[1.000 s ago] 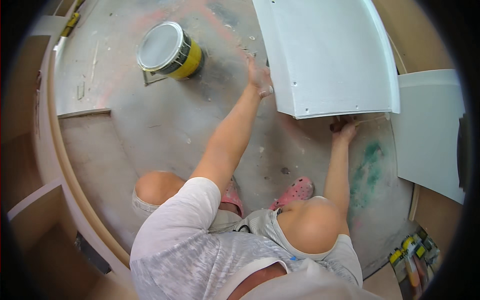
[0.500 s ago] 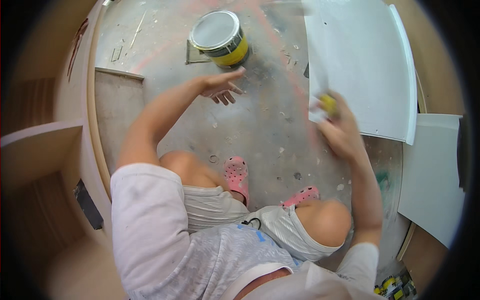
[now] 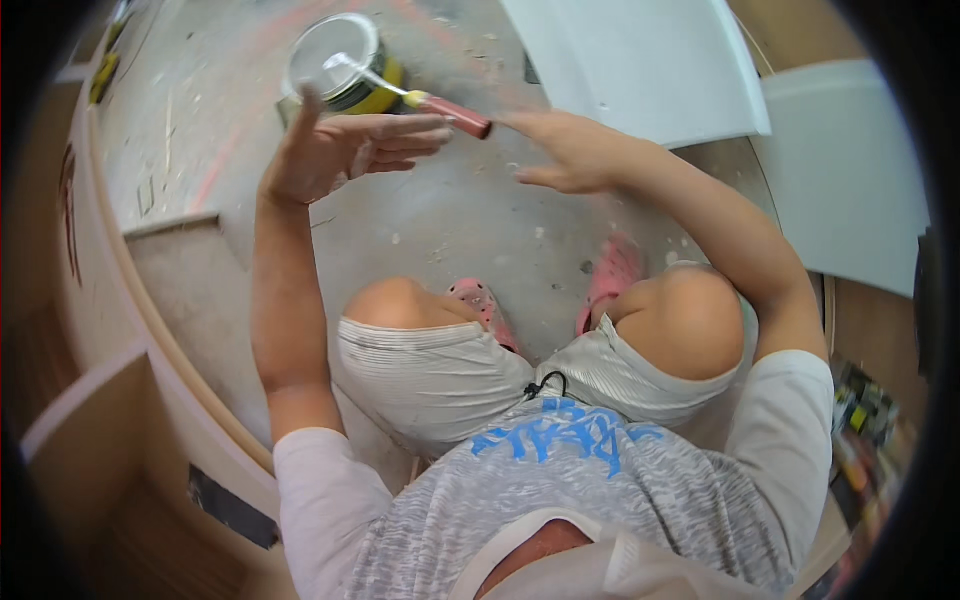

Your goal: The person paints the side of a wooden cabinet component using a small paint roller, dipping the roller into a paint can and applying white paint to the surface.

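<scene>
My left hand (image 3: 350, 150) is stretched out with its fingers straight and whitish dust on it, holding nothing. Across the lid of a black and yellow paint can (image 3: 318, 45) lies a tool with a dark red handle (image 3: 455, 114), a yellow collar and a slim pale shaft; its blurred far end hides its exact kind. The handle juts past the can's rim, just above my left fingertips; whether they touch cannot be made out. Close to the handle's butt end, my right hand (image 3: 575, 150) reaches inward with fingers apart, empty and slightly blurred.
A large white panel (image 3: 640, 65) lies beyond my right hand, and a paler grey panel (image 3: 850, 165) stands farther right. Wooden cabinet work (image 3: 105, 400) runs along the left. My pink clogs (image 3: 610, 275) are on the stained floor. Several tools (image 3: 865, 420) lie at the lower right.
My right hand has swung left from the white panel and let go of the yellow-collared tool, which is now on the can. My left hand has shifted left. The whole view has turned slightly.
</scene>
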Available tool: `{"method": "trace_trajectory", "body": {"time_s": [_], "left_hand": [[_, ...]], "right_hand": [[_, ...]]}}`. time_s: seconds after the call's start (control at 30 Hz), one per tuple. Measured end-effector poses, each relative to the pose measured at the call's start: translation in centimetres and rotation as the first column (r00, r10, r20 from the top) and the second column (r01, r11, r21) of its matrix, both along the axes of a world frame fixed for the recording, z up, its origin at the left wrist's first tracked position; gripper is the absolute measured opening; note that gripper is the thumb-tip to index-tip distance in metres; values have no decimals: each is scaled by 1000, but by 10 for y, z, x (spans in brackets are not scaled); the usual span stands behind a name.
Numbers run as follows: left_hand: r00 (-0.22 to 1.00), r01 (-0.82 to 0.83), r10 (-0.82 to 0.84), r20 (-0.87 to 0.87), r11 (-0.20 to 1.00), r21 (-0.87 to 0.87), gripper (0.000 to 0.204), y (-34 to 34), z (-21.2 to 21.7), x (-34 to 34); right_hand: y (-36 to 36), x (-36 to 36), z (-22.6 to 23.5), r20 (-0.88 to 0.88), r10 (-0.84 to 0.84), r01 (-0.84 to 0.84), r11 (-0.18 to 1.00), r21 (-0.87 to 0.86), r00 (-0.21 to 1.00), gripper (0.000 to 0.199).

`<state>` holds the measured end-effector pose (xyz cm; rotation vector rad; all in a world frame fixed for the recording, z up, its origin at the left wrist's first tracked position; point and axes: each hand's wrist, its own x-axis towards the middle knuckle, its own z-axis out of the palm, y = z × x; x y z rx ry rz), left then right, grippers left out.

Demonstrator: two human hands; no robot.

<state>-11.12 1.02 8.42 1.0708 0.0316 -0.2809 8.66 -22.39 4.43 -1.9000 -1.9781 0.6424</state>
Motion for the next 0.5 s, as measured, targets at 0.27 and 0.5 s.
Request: {"method": "trace_trajectory", "body": {"time_s": [0.27,0.5], "left_hand": [[671,737,-404,-622,455,500,82,-72,-32,104],[560,815,-423,-713,127,565,81,-122,-135,113]], "right_hand": [[-209,97,-170,-591,-487,588,180,-788,-643,47],[-135,137,-213,-884,117,861,314,-399,-452,66]]}}
